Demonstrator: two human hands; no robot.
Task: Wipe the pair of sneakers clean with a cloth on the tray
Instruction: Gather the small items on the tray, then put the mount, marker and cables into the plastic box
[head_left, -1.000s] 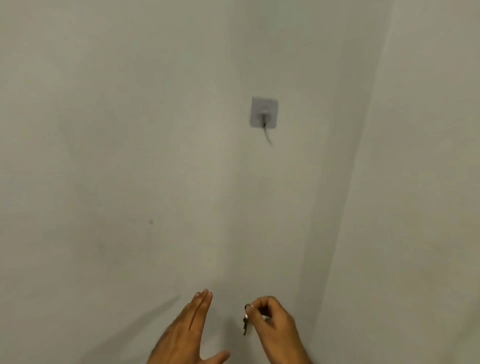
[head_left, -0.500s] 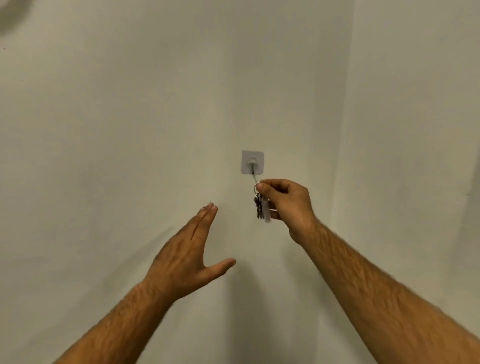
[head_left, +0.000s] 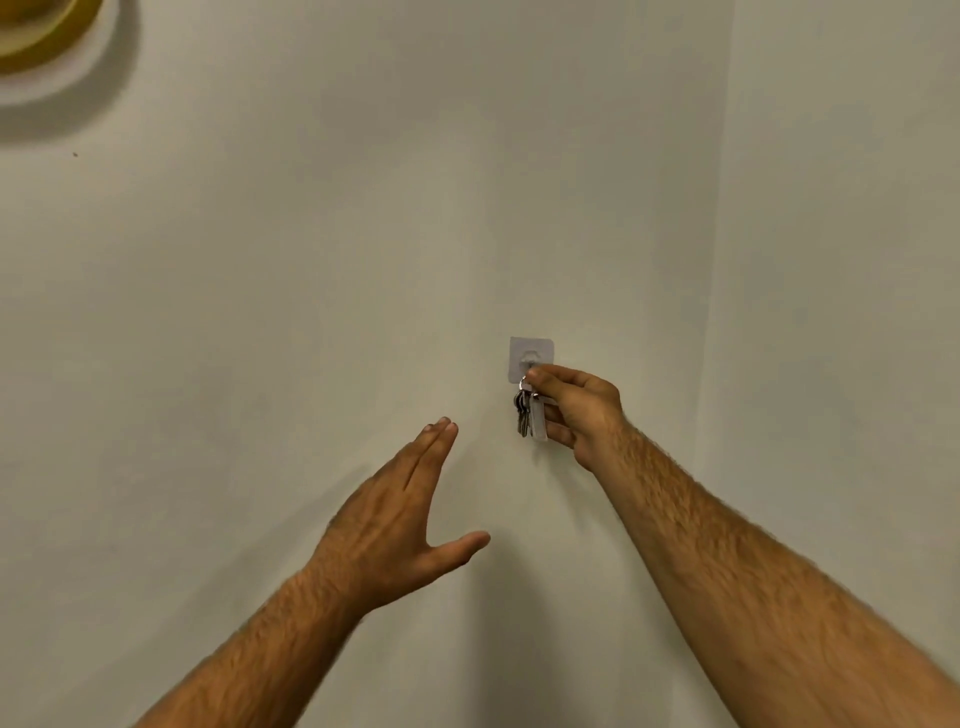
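**Keys held at a wall hook, sneakers out of sight**

Against a pale, plain wall (head_left: 260, 312), both of the person's bare forearms reach up and forward from the lower edge of the view. The right hand (head_left: 579, 410) is raised to a small, clear square adhesive hook (head_left: 531, 356) stuck to the wall. Its thumb and forefinger are curled and pinched together on the ring of a bunch of keys (head_left: 525, 413), right at the lower edge of the hook plate. The keys and a pale, flat tag hang straight down from the pinch, lying against the inner side of the fingers. The other fingers of this hand are bent loosely behind the bunch. Whether the ring sits on the hook's peg or only beside it cannot be told, as the fingertips cover that spot.

The left hand (head_left: 395, 519) is lower and to the left, well apart from the keys and the hook. Its fingers are straight and pressed side by side, pointing up and to the right, with the thumb spread wide out to the right. It holds nothing, and whether it touches the wall cannot be told.

To the right, a vertical edge marks a corner where a second wall face (head_left: 841, 260) begins. At the top left corner of the view a round, yellowish fixture (head_left: 36, 36) shows in part, throwing a soft shadow below it.

The sneakers, the cloth and the tray do not show in this view.
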